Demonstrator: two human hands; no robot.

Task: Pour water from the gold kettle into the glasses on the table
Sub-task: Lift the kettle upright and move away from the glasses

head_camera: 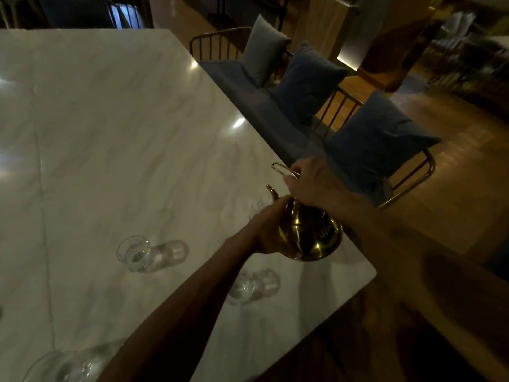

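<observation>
Wrapping fingers round the handle, the right hand holds the kettle tilted over the bench; the left hand fingers cup its body beside a glass.

Both forearms bare over the table, L hand & R hand bare too, skin showing right to frame edge.

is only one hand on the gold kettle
No, the right hand grips the handle of the gold kettle while the left hand cups its body.
</observation>
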